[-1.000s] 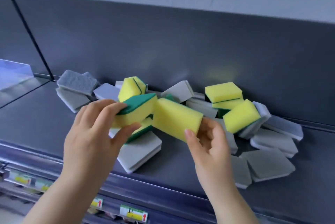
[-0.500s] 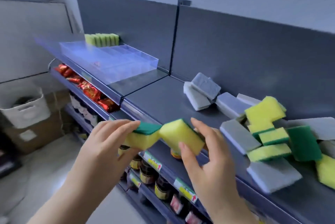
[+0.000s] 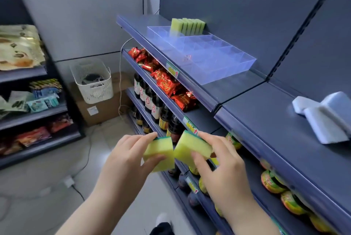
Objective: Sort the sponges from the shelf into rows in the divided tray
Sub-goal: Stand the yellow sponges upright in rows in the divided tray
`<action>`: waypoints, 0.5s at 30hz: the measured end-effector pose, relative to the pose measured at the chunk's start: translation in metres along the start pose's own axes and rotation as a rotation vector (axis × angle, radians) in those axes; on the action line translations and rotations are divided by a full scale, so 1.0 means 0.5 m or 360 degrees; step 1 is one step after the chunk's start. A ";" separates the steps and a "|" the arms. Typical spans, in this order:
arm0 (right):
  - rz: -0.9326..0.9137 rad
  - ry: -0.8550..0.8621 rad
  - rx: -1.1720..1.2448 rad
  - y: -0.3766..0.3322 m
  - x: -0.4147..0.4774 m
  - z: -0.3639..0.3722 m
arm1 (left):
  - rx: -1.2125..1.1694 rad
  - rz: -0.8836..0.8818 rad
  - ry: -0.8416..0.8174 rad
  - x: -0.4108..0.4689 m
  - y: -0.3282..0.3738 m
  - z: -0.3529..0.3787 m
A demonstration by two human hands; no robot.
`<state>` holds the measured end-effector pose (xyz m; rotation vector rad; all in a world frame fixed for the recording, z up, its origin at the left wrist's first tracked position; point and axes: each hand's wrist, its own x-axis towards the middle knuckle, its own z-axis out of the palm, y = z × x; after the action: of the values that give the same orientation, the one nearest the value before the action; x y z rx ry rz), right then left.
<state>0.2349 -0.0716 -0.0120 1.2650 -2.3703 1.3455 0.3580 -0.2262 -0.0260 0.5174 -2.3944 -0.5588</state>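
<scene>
The left hand point(image 3: 123, 156), well below and in front of the clear divided tray point(image 3: 228, 67), pinches a green-backed yellow sponge point(image 3: 159, 154) between thumb and fingers; corner-touching it, a second yellow sponge point(image 3: 191, 148) sits gripped in the right hand point(image 3: 226, 168)

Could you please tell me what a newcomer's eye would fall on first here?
Low in the middle, the left hand grips the left sponge and the right hand the right sponge, both yellow with green backs. Beyond, on the shelf, the clear divided tray holds one row of sponges at its far end; grey sponges lie farther right.
</scene>
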 end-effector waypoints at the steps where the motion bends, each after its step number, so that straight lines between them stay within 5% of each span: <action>1: 0.0025 -0.0010 0.0005 0.002 0.023 0.012 | 0.0003 -0.0001 0.0004 0.019 -0.014 0.002; 15: 0.0298 0.0138 0.0310 0.059 0.523 0.104 | -0.0178 0.0193 0.0138 0.512 -0.214 -0.003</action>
<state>0.0607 -0.2608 0.0647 1.0230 -2.3960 1.6858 0.1953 -0.4400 0.0434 0.3385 -2.2796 -0.6002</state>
